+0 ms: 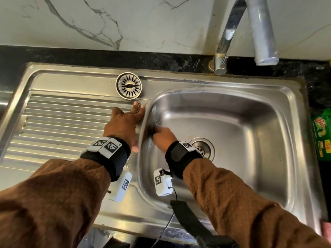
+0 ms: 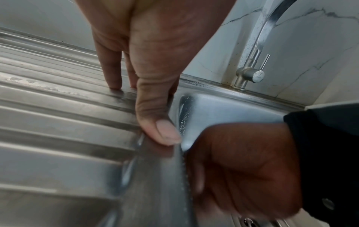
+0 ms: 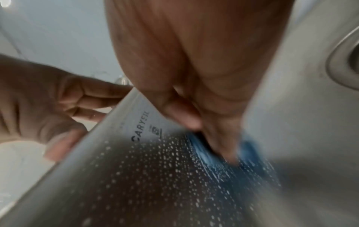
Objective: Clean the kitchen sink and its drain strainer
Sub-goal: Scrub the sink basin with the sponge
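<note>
Stainless steel is filling most of every view: the sink (image 1: 279,122) with its ribbed drainboard (image 1: 62,122) on the left is sitting in a black counter (image 1: 107,54) under a marble-patterned wall (image 1: 125,20). The drain strainer (image 1: 128,84) is lying out of the basin, on the flat strip behind the drainboard, just beyond the left hand (image 1: 125,122).

That left hand is resting on the ledge between drainboard and basin, fingers stretched out and gripping nothing. The left wrist view is showing what the head view cannot: the fingertips (image 2: 114,83) touching the ribbed metal and the thumb lying along the basin's edge.

The right hand (image 1: 163,137) is reaching down inside the basin against its left wall, near the open drain hole (image 1: 202,148). From the head camera it is looking like a closed hand with whatever it holds hidden. Only the right wrist view is revealing a blue scrubber (image 3: 202,150), blurred, pressed to the droplet-speckled wall with the fingers and thumb curled onto it, beside a printed brand mark (image 3: 139,126) on the steel.

The head view alone is taking in the curved tap (image 1: 250,27) at the back and a green dish soap packet (image 1: 322,133) on the counter to the right.
</note>
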A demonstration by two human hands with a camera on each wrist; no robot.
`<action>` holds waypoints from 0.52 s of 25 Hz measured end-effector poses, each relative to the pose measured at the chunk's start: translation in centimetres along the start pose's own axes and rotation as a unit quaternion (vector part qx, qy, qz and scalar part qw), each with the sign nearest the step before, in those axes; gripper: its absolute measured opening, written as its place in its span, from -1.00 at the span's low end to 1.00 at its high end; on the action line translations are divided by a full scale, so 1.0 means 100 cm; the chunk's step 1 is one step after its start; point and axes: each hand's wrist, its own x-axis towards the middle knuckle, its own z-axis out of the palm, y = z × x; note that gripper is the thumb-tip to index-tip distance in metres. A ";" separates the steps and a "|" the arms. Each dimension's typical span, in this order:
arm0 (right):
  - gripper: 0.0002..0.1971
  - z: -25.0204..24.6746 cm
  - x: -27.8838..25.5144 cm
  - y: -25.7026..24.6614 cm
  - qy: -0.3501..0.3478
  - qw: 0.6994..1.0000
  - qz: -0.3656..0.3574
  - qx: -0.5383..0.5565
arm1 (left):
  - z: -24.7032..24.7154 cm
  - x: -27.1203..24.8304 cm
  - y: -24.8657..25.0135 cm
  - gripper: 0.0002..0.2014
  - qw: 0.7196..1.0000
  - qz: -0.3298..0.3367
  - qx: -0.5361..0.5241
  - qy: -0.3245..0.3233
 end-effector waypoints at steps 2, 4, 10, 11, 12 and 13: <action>-0.67 -0.002 -0.010 0.000 -0.067 0.995 0.011 -0.071 | 0.000 0.002 0.000 0.42 1.000 0.004 0.008 0.003; -0.50 0.000 -0.008 -0.003 -0.029 0.999 -0.006 0.032 | 0.001 0.004 -0.002 0.44 1.000 0.005 0.011 0.001; -0.67 -0.001 -0.016 0.002 -0.039 0.998 0.002 -0.049 | 0.005 0.006 -0.002 0.43 1.000 0.007 0.012 -0.002; -0.53 0.000 -0.019 -0.007 0.001 1.000 -0.019 0.021 | 0.005 0.007 -0.003 0.44 1.000 0.006 0.013 -0.004; -0.43 -0.001 -0.011 -0.002 0.040 0.998 -0.046 0.024 | 0.005 0.007 -0.003 0.44 1.000 0.005 0.013 -0.008; -0.45 0.000 -0.015 -0.008 0.017 0.999 -0.035 0.009 | 0.004 0.006 -0.002 0.43 1.000 0.006 0.014 -0.011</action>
